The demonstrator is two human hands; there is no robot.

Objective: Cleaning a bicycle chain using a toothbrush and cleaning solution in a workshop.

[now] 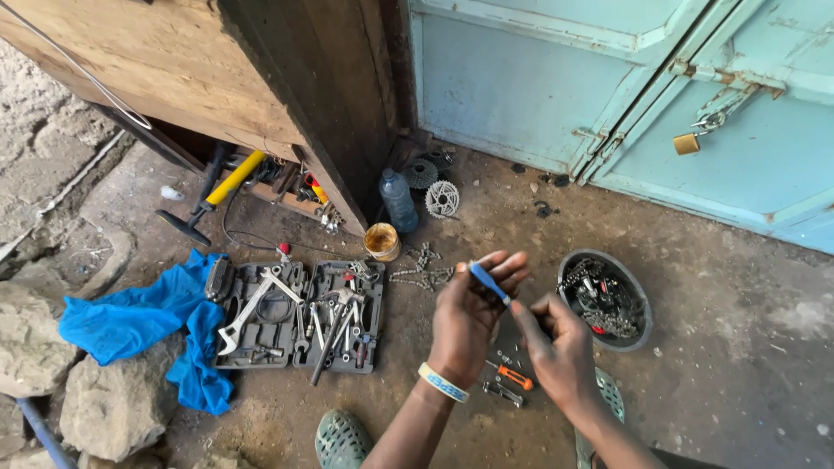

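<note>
Left hand: my left hand [469, 317] pinches a small blue-handled tool [488, 282] at the fingertips.
Right hand: my right hand [556, 347] — fingers curled at the tool's lower end; grip unclear.
Floor: bare dirt floor [712, 347] — open tool case [300, 317], round bowl of chains [605, 300] just right.
Room: pale blue metal doors [608, 78] behind, padlocked.

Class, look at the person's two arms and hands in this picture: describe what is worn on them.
Both forearms are bare, with no sleeves in view and no gloves. The left hand has a band round its wrist, white with blue lettering. The right hand wears nothing on the wrist or fingers that can be made out.
</note>
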